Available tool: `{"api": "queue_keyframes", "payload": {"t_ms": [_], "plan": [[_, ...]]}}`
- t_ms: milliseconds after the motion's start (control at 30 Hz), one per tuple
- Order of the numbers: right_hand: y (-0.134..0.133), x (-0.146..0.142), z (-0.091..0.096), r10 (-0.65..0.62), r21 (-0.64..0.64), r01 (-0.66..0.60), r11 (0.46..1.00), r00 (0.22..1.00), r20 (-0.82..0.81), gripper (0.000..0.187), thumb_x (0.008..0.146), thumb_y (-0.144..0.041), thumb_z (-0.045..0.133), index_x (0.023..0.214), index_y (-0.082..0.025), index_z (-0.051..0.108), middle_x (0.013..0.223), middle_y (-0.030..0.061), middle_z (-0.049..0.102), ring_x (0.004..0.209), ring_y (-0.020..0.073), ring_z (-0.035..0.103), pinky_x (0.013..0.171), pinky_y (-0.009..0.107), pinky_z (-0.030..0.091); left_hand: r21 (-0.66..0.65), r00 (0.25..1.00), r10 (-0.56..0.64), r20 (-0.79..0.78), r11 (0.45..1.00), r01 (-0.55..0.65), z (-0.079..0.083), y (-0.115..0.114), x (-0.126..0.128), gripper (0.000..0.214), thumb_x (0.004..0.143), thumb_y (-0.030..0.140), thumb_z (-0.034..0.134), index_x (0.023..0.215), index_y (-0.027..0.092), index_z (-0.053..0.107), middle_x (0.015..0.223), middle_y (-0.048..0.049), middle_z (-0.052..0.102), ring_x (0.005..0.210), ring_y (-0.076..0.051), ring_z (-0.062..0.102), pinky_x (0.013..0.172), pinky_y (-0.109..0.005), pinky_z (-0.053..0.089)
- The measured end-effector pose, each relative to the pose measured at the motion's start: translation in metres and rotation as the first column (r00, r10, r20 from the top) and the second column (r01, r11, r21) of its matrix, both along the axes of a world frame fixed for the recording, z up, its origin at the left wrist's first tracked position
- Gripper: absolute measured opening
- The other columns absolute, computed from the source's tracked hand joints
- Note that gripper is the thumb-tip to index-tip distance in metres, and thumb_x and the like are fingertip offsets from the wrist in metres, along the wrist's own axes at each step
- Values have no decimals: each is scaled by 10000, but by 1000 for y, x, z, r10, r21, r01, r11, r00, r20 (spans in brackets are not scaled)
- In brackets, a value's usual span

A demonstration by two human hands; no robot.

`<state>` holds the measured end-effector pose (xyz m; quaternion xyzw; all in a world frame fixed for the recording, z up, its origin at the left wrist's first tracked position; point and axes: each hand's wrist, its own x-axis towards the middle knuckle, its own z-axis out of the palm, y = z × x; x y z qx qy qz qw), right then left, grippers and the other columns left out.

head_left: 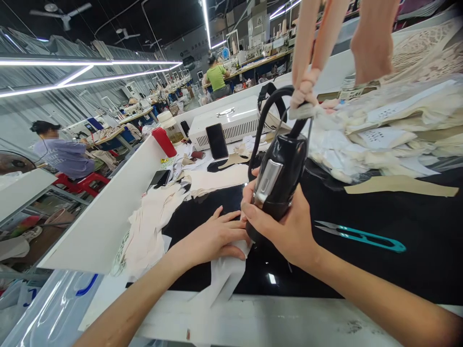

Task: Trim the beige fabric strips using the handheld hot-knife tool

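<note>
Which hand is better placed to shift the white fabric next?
Probably the left hand: it lies palm down on the white fabric, beside the black handheld tool. The right hand is wrapped around that tool, so it looks less free.

The right hand [298, 233] partly covers the lower end of a black handheld tool [280, 173], whose body hides some of that hand's fingers. Part of a pale fabric strip [227, 274] lies hidden under the left hand [219, 236]. The top edge cuts off hanging pale cloth [320, 41]; the left edge crops a fan [14, 163]. Print on the bagged papers [379, 137] is too small to read.
</note>
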<state>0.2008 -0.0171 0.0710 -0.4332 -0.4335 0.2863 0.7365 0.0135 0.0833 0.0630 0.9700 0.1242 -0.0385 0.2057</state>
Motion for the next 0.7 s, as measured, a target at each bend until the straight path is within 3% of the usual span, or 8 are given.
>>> {"api": "queue_keyframes", "payload": {"t_ms": [400, 567, 700], "plan": [[1, -3, -1, 1, 15, -1, 1000, 1000, -11, 446, 827, -382, 930, 1158, -317, 638, 971, -9, 679, 803, 226, 675, 655, 390, 609, -45, 1000, 20, 14, 999, -19, 2, 1, 2, 396, 994, 282, 985, 1369, 359, 883, 1624, -63, 761, 1723, -389, 506, 1459, -755, 304], [1, -3, -4, 7, 13, -7, 1000, 1000, 10, 355, 865, -357, 891, 1101, -313, 630, 927, -19, 669, 780, 220, 667, 661, 392, 613, -25, 1000, 12, 15, 1000, -12, -2, 3, 2, 414, 973, 300, 1005, 1366, 337, 883, 1621, -85, 760, 1751, -422, 458, 1444, -792, 303], [-1, -2, -1, 9, 15, -9, 1000, 1000, -10, 441, 860, -370, 926, 1180, -323, 627, 951, -19, 709, 817, 233, 702, 702, 409, 636, -33, 999, 26, 34, 999, -25, -3, 3, 2, 479, 955, 296, 1021, 1403, 380, 874, 1668, -66, 730, 1749, -412, 467, 1444, -748, 353]]}}
